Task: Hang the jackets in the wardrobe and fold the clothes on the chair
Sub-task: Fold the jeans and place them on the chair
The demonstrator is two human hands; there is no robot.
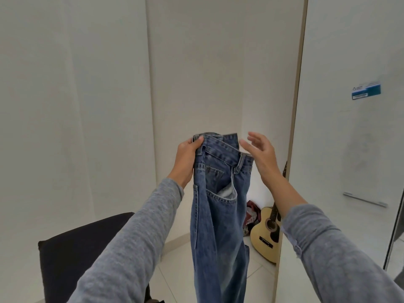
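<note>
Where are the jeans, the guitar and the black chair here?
jeans (218, 215): head view, on the upper leg below the pocket.
guitar (265, 235): head view, on its pale body.
black chair (83, 248): head view, on the seat.

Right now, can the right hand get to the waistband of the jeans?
Probably yes. The right hand is open beside the waistband of the jeans, nothing between them, while the left hand holds the other end.

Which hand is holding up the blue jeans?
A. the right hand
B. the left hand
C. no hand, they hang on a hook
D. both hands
B: the left hand pinches the waistband of the jeans, while the right hand is open with its fingers spread beside the waistband, not gripping it.
</note>
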